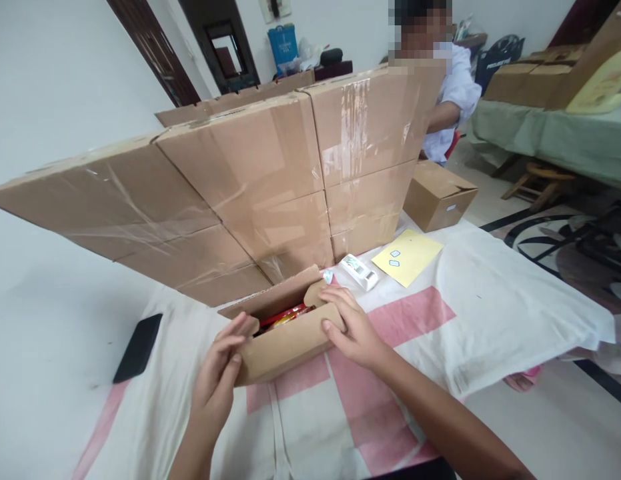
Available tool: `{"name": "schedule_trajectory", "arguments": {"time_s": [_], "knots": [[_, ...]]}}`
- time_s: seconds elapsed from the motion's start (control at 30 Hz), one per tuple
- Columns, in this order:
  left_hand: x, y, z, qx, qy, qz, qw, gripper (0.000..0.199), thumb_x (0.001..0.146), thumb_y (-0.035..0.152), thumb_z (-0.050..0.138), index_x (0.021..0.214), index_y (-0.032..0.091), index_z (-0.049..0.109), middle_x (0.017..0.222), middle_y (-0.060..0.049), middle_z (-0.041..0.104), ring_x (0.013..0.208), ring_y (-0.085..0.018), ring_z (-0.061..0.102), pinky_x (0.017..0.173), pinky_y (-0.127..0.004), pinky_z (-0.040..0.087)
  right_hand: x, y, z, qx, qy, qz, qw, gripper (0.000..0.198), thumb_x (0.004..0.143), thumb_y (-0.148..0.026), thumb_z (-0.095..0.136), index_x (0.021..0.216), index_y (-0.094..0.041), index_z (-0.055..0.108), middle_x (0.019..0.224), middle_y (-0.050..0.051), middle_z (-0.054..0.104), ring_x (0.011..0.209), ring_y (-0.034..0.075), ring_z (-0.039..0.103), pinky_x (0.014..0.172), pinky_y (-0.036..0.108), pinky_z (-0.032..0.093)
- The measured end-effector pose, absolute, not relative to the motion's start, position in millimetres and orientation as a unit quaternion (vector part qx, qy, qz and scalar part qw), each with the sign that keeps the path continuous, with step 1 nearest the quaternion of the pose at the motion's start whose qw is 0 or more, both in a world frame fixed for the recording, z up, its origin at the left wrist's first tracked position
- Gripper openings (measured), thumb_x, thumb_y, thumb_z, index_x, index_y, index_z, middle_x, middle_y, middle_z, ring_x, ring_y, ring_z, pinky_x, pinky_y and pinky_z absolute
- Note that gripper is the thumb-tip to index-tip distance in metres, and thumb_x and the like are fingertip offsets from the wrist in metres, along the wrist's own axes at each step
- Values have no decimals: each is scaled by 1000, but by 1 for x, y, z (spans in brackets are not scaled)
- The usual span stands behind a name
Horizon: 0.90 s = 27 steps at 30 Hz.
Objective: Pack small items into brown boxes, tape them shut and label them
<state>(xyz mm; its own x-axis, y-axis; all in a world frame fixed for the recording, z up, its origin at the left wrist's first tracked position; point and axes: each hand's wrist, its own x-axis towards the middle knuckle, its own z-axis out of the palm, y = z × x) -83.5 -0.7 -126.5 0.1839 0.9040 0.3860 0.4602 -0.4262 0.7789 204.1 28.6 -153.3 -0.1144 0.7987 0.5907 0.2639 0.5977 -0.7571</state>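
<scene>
A small brown cardboard box (285,350) stands on the cloth in front of me with its top flaps raised. Inside it lie red and yellow shiny packets (290,315), partly hidden by the front wall and flaps. My left hand (217,367) grips the box's left end, thumb at the front corner and fingers by the side flap. At the right end, my right hand (353,327) has its thumb on the front wall and its fingers over the right flap.
Taped cartons (250,187) form a wall behind the box. To the right lie a white packet (359,272), a yellow sheet (415,257) with small stickers, and a closed carton (437,197). A black phone-like slab (139,347) lies left. Another person (447,100) is behind the cartons.
</scene>
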Motion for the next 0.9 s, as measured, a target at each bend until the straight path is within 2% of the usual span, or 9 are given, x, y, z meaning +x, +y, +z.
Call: {"name": "schedule_trajectory", "arguments": {"time_s": [0.13, 0.2, 0.33, 0.4, 0.47, 0.53, 0.63, 0.73, 0.9], "knots": [[-75, 10, -123, 731, 555, 378, 122, 67, 91, 19, 49, 153, 27, 26, 169, -16, 13, 157, -34, 14, 120, -67, 27, 203, 29, -155, -405, -695, 272, 528, 86, 85, -16, 56, 161, -26, 18, 164, 13, 31, 152, 31, 28, 122, 56, 30], [-75, 14, -118, 744, 565, 347, 77, 79, 89, 22, 52, 158, 23, 15, 165, -19, 19, 156, -35, 16, 120, -67, 27, 204, 30, -156, -391, -705, 295, 512, 90, 86, -15, 54, 163, -28, 10, 168, 10, 24, 155, 30, 23, 124, 57, 25], [-73, 14, -107, 809, 528, 254, -39, 44, 91, 15, 46, 132, 27, 56, 123, -8, 66, 132, -30, 52, 118, -63, 23, 202, 30, -159, -388, -698, 302, 521, 87, 87, -21, 56, 163, -27, 13, 167, 11, 26, 154, 30, 25, 124, 56, 25], [-64, 13, -101, 833, 516, 189, -62, 36, 96, 18, 43, 122, 29, 64, 110, -5, 71, 113, -26, 63, 117, -62, 21, 204, 29, -158, -385, -696, 311, 520, 83, 89, -28, 59, 162, -26, 19, 164, 12, 32, 152, 30, 29, 123, 54, 28], [-49, 12, -96, 840, 518, 142, -76, 34, 98, 36, 50, 128, 31, 65, 107, -7, 70, 104, -27, 64, 110, -61, 31, 211, 31, -154, -374, -691, 345, 514, 77, 92, -37, 61, 160, -26, 28, 161, 12, 38, 150, 30, 34, 122, 50, 31], [-35, 13, -95, 847, 510, 118, -90, 56, 90, 59, 58, 137, 28, 62, 108, -12, 68, 108, -35, 61, 101, -58, 42, 228, 40, -150, -390, -656, 383, 520, 57, 97, -46, 52, 149, -24, 48, 152, 12, 50, 142, 29, 44, 117, 47, 37], [-22, 15, -104, 864, 476, 121, -112, 80, 83, 71, 61, 143, 18, 57, 133, -22, 60, 135, -45, 45, 108, -63, 38, 270, 67, -145, -533, -544, 360, 539, 47, 102, -49, 35, 111, -18, 69, 124, 11, 69, 118, 26, 61, 104, 40, 46], [-19, 18, -116, 875, 459, 103, -112, 82, 85, 65, 63, 147, 14, 50, 156, -22, 44, 149, -44, 30, 115, -66, 30, 312, 101, -143, -685, -471, 334, 444, 43, 99, -46, 37, 95, -16, 67, 113, 11, 69, 98, 21, 63, 86, 29, 49], [-12, 25, -109, 861, 504, 46, -59, 72, 84, 53, 69, 143, 14, 54, 154, -25, 46, 144, -42, 42, 113, -66, 38, 339, 136, -144, -743, -457, 425, 242, 30, 90, -40, 61, 80, -12, 66, 65, 3, 60, 49, 10, 46, 46, 23, 31]]}}
